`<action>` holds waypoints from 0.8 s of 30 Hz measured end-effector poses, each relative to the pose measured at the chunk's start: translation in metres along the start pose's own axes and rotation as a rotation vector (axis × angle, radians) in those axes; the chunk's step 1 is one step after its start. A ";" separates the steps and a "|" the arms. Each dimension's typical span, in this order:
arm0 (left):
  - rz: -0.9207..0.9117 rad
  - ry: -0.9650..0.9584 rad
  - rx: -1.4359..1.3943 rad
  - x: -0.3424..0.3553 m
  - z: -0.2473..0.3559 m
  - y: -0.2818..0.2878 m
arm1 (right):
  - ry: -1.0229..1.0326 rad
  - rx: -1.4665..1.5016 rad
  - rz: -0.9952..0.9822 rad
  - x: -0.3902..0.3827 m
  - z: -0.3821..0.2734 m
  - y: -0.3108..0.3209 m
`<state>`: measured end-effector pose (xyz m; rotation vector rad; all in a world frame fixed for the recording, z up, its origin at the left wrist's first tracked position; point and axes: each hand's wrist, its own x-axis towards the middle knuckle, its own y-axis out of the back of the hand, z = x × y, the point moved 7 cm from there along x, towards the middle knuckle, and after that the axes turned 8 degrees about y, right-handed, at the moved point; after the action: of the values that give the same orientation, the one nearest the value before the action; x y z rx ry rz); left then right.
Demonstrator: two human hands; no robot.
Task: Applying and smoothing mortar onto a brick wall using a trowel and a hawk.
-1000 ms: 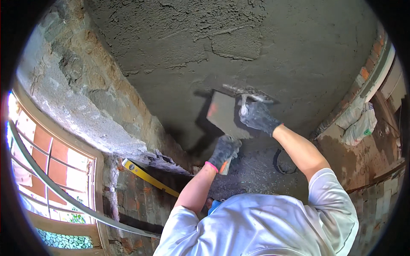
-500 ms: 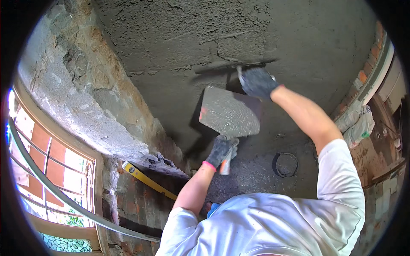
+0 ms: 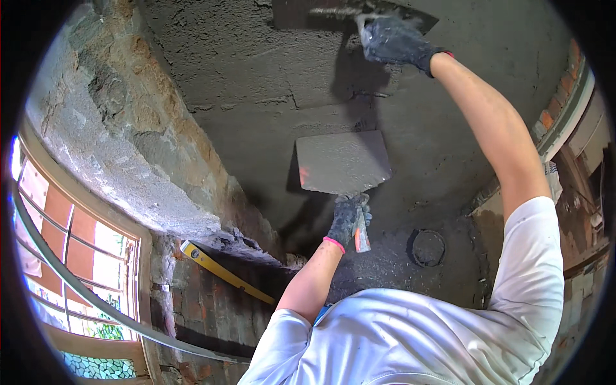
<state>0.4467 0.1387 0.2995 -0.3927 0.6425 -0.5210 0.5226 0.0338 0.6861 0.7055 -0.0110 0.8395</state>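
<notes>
Stone, chipped and pale, forms the pillar (image 3: 135, 141) left of my board (image 3: 341, 159), with a yellow level (image 3: 224, 271) slanting between, nearer to me than the board. At the board's near edge is my left hand (image 3: 348, 215), its fingers closed around a pale, orange-marked handle (image 3: 362, 239) that seems to carry the board. Should that wrist tip, I'd expect the board's wet coat to slide off, or a corner to scrape the wall (image 3: 475, 90). Beyond the board and slightly right, my right hand (image 3: 396, 42) has its fingers wrapped round the trowel (image 3: 333, 12); whether the blade touches the wall, I cannot tell. Pressing too hard or letting one edge dig in could gouge the soft plaster, or pull it loose near the crack (image 3: 293, 96) beyond the board's left part.

As for looks, the board is flat and grey, smooth with a damp sheen, pinkish at its left edge. The trowel is long and dark, a whitish bar along its back, partly blurred.
</notes>
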 end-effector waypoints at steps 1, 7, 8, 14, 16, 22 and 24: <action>0.022 -0.015 0.020 -0.001 0.002 0.003 | -0.006 0.009 -0.005 -0.009 0.000 -0.005; 0.013 0.009 0.023 -0.005 -0.003 0.018 | -0.362 0.013 -0.001 -0.080 -0.044 -0.044; -0.001 0.013 0.021 -0.006 -0.008 0.017 | -0.353 0.071 0.015 -0.095 -0.068 -0.057; -0.036 0.056 -0.017 0.006 -0.031 -0.023 | -0.141 0.372 -0.092 -0.115 -0.121 -0.131; -0.022 0.076 -0.069 0.017 -0.030 -0.031 | -0.094 0.283 -0.091 -0.110 -0.098 -0.129; 0.019 0.085 -0.036 0.025 -0.034 -0.034 | -0.139 0.240 -0.054 -0.095 -0.023 -0.109; 0.001 0.069 -0.046 0.024 -0.037 -0.024 | 0.025 -0.374 0.204 -0.094 -0.003 -0.086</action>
<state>0.4308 0.0987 0.2730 -0.4190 0.7222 -0.5207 0.5163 -0.0673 0.6091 0.3449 -0.2156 1.0079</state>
